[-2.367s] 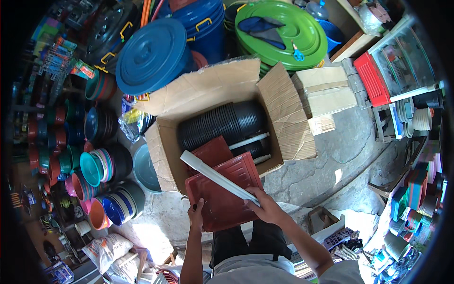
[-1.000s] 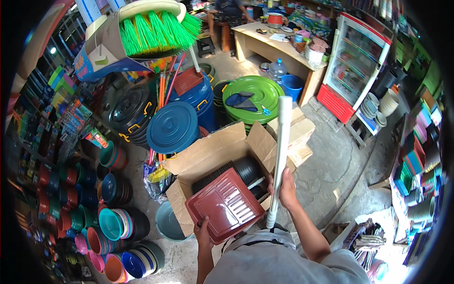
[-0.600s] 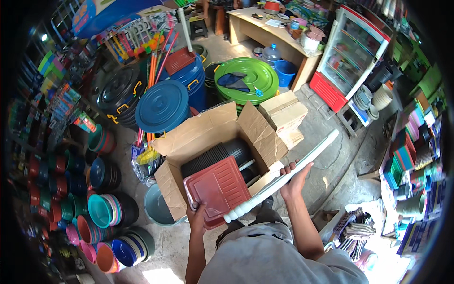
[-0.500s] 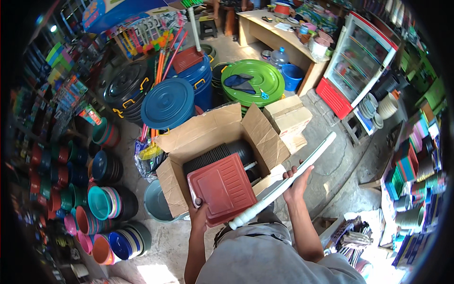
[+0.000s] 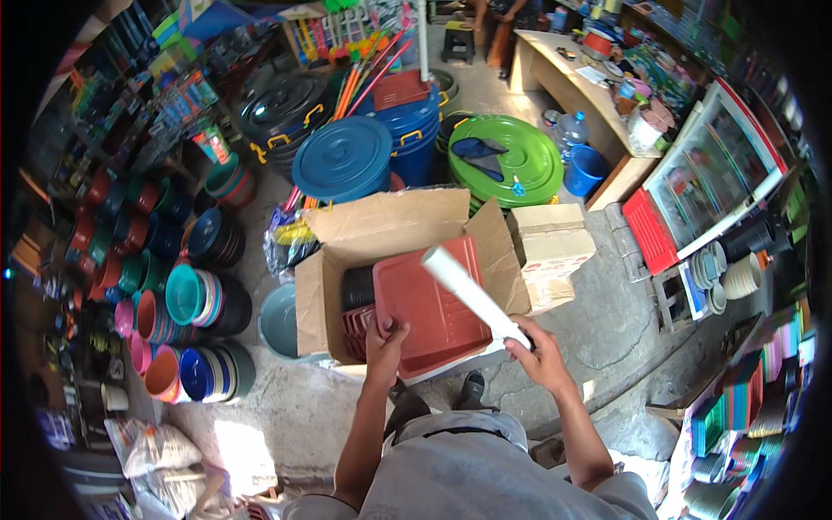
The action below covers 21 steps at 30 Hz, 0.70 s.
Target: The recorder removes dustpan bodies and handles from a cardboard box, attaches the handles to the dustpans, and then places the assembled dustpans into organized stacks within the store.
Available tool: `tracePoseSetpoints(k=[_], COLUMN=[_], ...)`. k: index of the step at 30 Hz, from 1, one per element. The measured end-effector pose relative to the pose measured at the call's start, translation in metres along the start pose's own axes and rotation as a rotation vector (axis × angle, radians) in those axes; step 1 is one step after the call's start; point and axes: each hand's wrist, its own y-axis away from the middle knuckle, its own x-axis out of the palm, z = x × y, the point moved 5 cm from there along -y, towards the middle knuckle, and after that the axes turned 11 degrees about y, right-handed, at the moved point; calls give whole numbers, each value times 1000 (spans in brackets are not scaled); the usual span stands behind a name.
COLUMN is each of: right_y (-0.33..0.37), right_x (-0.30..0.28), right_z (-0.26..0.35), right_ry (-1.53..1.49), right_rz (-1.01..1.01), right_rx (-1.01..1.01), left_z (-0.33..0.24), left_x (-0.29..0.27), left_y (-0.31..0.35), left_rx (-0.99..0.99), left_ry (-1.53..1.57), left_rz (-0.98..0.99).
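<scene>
Red plastic tray (image 5: pixel 429 325), broad and nearly square with rounded corners and moulded ridges on its face, is held before the person at the near side of an open cardboard box (image 5: pixel 381 217). The left hand (image 5: pixel 386 348) is clamped on its lower left edge, thumb on top; the right hand (image 5: pixel 539 354) is wrapped around the lower end of a smooth white tube (image 5: pixel 468 295), which slants across the tray's right side. Whether tube and tray touch, I cannot tell. Together they block much of the view into the box, where ribbed black plastic (image 5: pixel 356 288) and more red pieces (image 5: pixel 357 326) show at the left. Creased brown flaps stand up around the opening. A round grey tub (image 5: pixel 279 322) sits just beside the box's left, a closed carton (image 5: pixel 551 232) near its right. Behind are a ringed blue lid (image 5: pixel 343 158) and a glossy green lid (image 5: pixel 529 152) bearing dark cloth (image 5: pixel 481 158) and blue-handled scissors (image 5: pixel 518 187). Rough, cracked concrete (image 5: pixel 598 303) spreads rightward.
</scene>
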Motion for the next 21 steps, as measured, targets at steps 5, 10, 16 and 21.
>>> tracePoseSetpoints(k=[5,10,16,21], right_y=[14,25,33,41], right_x=[3,12,15,19], right_z=[24,36,69,100], right_ry=[315,586,842,1066], right_rz=[100,220,215,216], right_rx=[-278,-249,-311,-360], left_z=[-23,-49,-63,-75], left_x=[17,17,13,10], left_y=[15,24,35,45], left_rx=[124,356,434,526], left_ry=[-144,-390,-589,-727], left_rz=[-22,21,-4,-6])
